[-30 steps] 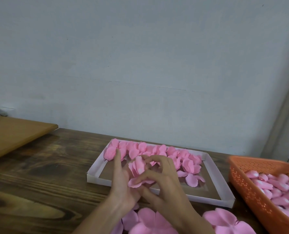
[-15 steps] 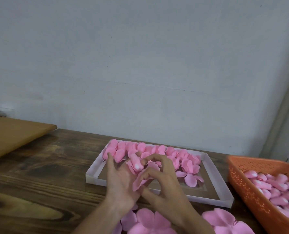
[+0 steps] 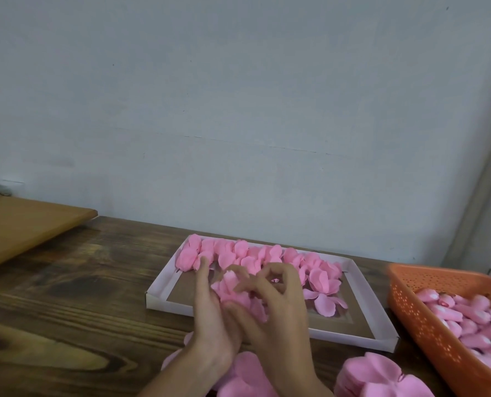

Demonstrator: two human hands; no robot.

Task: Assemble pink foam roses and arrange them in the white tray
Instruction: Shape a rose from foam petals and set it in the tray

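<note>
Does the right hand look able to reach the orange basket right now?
Likely yes for reach: nothing tall stands between the right hand and the orange basket. But it and the left hand are both holding the foam rose over the white tray.

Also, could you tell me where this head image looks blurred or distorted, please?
Head view: motion blur smears the left hand and right hand around the foam rose; the orange basket rim is soft; the wall corner at right leans, wide-angle distortion; lighting even, no glare.
</note>
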